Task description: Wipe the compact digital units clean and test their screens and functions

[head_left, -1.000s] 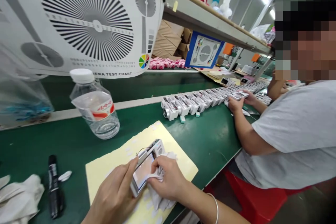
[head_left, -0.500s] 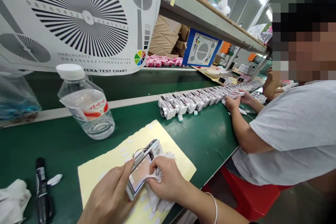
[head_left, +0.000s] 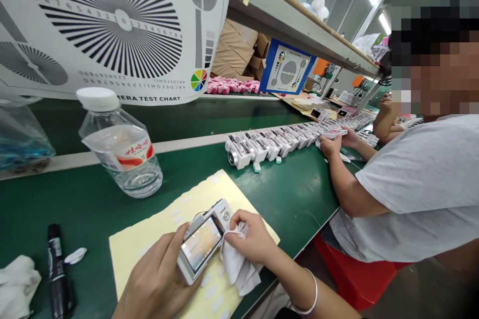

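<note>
My left hand [head_left: 157,274] grips a small white digital camera [head_left: 204,241] by its left end, screen facing up and lit. A thin dark wire shows along the camera's upper edge. Pinched in my right hand [head_left: 250,237] is a white cloth [head_left: 239,269], which hangs down beside the camera's right edge. The fingertips of that hand are close to the screen's right side; whether the cloth touches the camera I cannot tell. Beneath both hands lies a yellow sheet [head_left: 130,239] with several pale oval pieces on it.
A water bottle [head_left: 123,149], a black marker [head_left: 58,274] and a crumpled white cloth [head_left: 17,284] stand or lie at left. A row of white cameras [head_left: 277,142] runs along the green bench [head_left: 299,189]. At right sits a co-worker [head_left: 411,184]. A test chart [head_left: 123,20] hangs ahead.
My right hand has moved right, drawing the cloth off the screen. The screen and the buttons now show more fully. My left hand keeps its grip on the camera.
</note>
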Action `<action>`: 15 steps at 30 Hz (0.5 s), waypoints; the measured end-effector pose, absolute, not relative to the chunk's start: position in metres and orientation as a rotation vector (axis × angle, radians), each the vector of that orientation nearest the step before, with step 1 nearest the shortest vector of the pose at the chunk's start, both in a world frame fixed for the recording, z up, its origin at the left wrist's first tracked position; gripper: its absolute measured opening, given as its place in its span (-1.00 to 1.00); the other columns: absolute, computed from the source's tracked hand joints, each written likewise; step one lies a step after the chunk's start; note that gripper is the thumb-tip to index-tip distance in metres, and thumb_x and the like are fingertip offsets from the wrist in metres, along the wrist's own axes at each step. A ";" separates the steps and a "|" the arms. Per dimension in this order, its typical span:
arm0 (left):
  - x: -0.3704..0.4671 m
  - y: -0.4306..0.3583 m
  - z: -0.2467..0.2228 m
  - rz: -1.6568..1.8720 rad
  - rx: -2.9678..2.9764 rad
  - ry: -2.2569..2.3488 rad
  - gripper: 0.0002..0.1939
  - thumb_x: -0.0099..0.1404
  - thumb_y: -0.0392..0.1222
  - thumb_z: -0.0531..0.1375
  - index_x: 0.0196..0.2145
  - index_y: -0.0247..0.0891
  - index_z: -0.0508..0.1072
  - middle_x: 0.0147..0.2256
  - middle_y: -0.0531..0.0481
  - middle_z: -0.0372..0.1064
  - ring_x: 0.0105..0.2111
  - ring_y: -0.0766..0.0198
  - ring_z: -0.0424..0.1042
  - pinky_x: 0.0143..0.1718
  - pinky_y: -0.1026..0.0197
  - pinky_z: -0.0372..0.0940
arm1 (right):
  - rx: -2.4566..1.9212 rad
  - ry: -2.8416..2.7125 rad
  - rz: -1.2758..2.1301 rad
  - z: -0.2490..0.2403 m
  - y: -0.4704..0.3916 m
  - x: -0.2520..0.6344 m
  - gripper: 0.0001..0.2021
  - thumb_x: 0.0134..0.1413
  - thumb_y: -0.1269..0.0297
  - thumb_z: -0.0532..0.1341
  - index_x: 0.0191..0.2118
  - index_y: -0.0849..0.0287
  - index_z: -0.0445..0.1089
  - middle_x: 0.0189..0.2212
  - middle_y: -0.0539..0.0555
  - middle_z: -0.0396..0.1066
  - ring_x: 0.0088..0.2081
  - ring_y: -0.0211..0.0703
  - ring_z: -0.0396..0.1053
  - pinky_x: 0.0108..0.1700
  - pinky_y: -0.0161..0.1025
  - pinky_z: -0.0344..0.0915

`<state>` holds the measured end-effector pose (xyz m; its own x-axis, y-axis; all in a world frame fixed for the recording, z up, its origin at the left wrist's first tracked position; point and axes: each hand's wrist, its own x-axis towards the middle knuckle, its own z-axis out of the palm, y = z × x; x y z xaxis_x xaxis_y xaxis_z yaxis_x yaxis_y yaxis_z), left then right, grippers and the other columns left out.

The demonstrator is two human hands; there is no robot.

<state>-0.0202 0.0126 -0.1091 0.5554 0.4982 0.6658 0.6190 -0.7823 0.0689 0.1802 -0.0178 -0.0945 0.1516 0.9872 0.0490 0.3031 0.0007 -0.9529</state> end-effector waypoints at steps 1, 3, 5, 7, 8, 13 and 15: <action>-0.020 0.012 -0.110 -1.033 -2.621 -1.013 -0.45 0.20 -0.09 0.09 0.08 -0.44 0.13 -0.24 -0.20 0.33 -0.31 0.13 0.42 -0.32 0.22 0.33 | -1.463 -1.268 0.969 -0.096 -0.017 0.186 -0.91 -0.33 0.42 0.19 -0.58 0.18 0.23 -0.59 -0.09 0.21 -0.50 -0.32 0.13 -0.40 -0.36 0.07; -0.019 0.010 -0.110 -1.016 -2.644 -1.158 -0.46 0.20 -0.01 0.07 0.04 -0.39 0.15 -0.23 -0.18 0.33 -0.31 0.15 0.43 -0.33 0.23 0.34 | -1.399 -1.159 1.090 -0.100 -0.015 0.200 -0.86 -0.35 0.37 0.23 -0.57 0.19 0.22 -0.61 -0.12 0.18 -0.56 -0.37 0.08 -0.48 -0.40 0.03; -0.019 0.011 -0.109 -0.988 -2.667 -1.346 -0.48 0.20 0.06 0.05 0.01 -0.34 0.17 -0.22 -0.16 0.33 -0.30 0.16 0.43 -0.38 0.25 0.35 | -1.318 -1.027 1.183 -0.105 -0.014 0.214 -0.78 -0.34 0.28 0.26 -0.55 0.18 0.18 -0.63 -0.14 0.14 -0.61 -0.41 0.05 -0.53 -0.42 0.01; -0.020 0.013 -0.107 -0.948 -2.680 -1.497 -0.46 0.17 0.12 0.05 -0.01 -0.31 0.20 -0.20 -0.15 0.35 -0.29 0.14 0.44 -0.41 0.26 0.36 | -1.241 -0.887 1.230 -0.109 -0.013 0.228 -0.70 -0.34 0.18 0.29 -0.53 0.16 0.13 -0.64 -0.15 0.13 -0.64 -0.42 0.05 -0.57 -0.43 0.01; -0.022 0.015 -0.107 -0.930 -2.686 -1.532 -0.44 0.15 0.14 0.06 -0.02 -0.31 0.21 -0.19 -0.15 0.36 -0.29 0.13 0.44 -0.42 0.25 0.37 | -1.205 -0.823 1.237 -0.110 -0.013 0.235 -0.66 -0.35 0.15 0.31 -0.53 0.15 0.12 -0.64 -0.15 0.15 -0.65 -0.42 0.07 -0.58 -0.44 0.03; -0.026 0.024 -0.103 -0.900 -2.692 -1.722 -0.37 0.01 0.21 0.12 -0.10 -0.33 0.32 -0.17 -0.20 0.43 -0.23 0.03 0.47 -0.30 0.14 0.41 | -1.060 -0.604 1.248 -0.109 -0.013 0.263 -0.62 -0.37 0.12 0.37 -0.51 0.14 0.16 -0.63 -0.14 0.25 -0.65 -0.39 0.18 -0.59 -0.43 0.14; -0.026 0.027 -0.099 -0.933 -2.677 -1.892 -0.34 -0.05 0.24 0.12 -0.14 -0.33 0.37 -0.16 -0.21 0.44 -0.20 -0.01 0.46 -0.23 0.09 0.40 | -0.999 -0.568 1.247 -0.110 -0.014 0.271 -0.66 -0.34 0.15 0.38 -0.50 0.14 0.20 -0.63 -0.13 0.29 -0.65 -0.37 0.22 -0.59 -0.41 0.16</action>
